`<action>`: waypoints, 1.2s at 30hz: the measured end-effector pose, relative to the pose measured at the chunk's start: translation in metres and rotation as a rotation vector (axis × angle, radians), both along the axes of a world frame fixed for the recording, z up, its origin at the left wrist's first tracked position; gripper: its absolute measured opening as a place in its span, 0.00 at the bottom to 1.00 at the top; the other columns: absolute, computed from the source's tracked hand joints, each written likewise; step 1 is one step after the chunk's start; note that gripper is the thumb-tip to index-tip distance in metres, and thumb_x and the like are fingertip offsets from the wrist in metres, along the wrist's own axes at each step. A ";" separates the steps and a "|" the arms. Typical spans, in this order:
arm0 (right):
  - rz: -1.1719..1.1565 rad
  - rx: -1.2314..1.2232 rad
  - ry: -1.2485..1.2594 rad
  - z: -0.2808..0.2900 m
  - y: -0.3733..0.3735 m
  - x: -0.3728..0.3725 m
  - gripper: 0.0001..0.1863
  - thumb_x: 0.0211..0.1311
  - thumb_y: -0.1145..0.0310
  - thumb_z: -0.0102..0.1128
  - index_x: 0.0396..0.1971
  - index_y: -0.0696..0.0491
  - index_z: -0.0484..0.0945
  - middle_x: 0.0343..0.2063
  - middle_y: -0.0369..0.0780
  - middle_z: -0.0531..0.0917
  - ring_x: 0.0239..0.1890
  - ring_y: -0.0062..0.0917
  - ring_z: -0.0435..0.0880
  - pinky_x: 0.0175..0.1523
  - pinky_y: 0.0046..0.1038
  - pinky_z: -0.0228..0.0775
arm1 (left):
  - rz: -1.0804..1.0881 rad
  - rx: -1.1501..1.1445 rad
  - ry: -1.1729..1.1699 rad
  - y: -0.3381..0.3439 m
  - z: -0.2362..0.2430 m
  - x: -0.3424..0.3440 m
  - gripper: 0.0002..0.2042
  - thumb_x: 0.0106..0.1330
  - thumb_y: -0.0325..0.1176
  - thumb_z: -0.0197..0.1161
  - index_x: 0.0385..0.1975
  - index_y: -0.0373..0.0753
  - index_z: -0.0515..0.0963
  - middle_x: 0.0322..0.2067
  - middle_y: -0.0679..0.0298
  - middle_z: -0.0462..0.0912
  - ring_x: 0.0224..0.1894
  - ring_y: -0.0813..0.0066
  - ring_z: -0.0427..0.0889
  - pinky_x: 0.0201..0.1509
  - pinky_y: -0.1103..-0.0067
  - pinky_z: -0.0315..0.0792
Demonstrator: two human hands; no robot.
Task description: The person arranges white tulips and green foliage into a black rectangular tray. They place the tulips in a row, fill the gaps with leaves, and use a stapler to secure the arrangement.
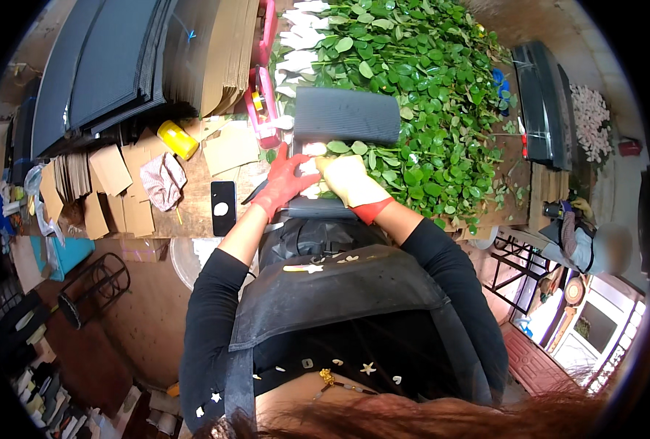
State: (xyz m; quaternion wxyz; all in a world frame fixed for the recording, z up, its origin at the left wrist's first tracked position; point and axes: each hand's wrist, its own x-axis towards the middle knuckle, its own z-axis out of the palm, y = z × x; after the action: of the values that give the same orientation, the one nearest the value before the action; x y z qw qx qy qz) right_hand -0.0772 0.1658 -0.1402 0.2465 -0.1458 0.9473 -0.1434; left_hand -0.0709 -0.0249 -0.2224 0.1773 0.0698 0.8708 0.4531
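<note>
My left hand (285, 181), in a red rubber glove, lies at the near side of the work spot with its fingers and thumb spread. My right hand (350, 181), in a cream glove with a red cuff, is closed near the pale flower heads (310, 167) between the hands; what its fingers hold is hidden. Just beyond the hands lies a dark corrugated sheet (347, 115) across leafy stems (413, 66). Another dark sheet (315, 209) lies under my wrists at the table edge. White-wrapped flower heads (299, 44) line the left side of the stems.
To the left are a pink plastic holder (263, 110), a phone (224, 208), cardboard pieces (231, 148), a crumpled cloth (162, 181) and a yellow cylinder (178, 140). Tall stacks of dark sheets (116, 58) stand far left; more sheets (544, 106) are right. Another person (588, 245) is at right.
</note>
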 end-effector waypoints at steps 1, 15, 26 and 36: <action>0.043 0.031 0.051 -0.004 0.003 0.001 0.15 0.70 0.61 0.48 0.46 0.52 0.81 0.34 0.48 0.88 0.38 0.43 0.89 0.44 0.45 0.78 | 0.059 -0.010 -0.033 0.006 0.001 -0.001 0.26 0.50 0.52 0.80 0.49 0.50 0.85 0.74 0.41 0.57 0.73 0.39 0.61 0.75 0.60 0.60; -0.006 0.146 0.118 -0.018 0.018 -0.021 0.20 0.72 0.49 0.52 0.46 0.45 0.86 0.37 0.44 0.89 0.42 0.37 0.89 0.46 0.42 0.79 | 0.151 -0.011 0.049 0.013 -0.002 0.008 0.29 0.50 0.48 0.82 0.51 0.44 0.80 0.71 0.39 0.63 0.71 0.42 0.66 0.73 0.61 0.62; 0.064 0.091 0.183 -0.029 0.025 -0.014 0.16 0.71 0.48 0.54 0.39 0.43 0.85 0.30 0.41 0.88 0.34 0.41 0.87 0.40 0.41 0.80 | 0.129 -0.005 -0.055 0.015 0.011 -0.001 0.42 0.51 0.47 0.80 0.62 0.30 0.70 0.73 0.42 0.54 0.75 0.46 0.57 0.75 0.63 0.59; 0.001 -0.088 0.233 0.001 0.021 -0.005 0.12 0.67 0.60 0.54 0.36 0.52 0.82 0.28 0.44 0.87 0.32 0.45 0.87 0.41 0.45 0.77 | 0.269 -0.112 0.309 0.026 -0.017 -0.014 0.28 0.54 0.46 0.78 0.43 0.24 0.81 0.54 0.43 0.81 0.53 0.51 0.81 0.61 0.67 0.73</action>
State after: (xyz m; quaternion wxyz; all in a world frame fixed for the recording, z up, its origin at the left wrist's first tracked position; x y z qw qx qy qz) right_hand -0.0817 0.1869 -0.1397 0.1283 -0.1726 0.9622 -0.1668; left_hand -0.0847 0.0015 -0.2395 -0.0166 0.0116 0.9130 0.4075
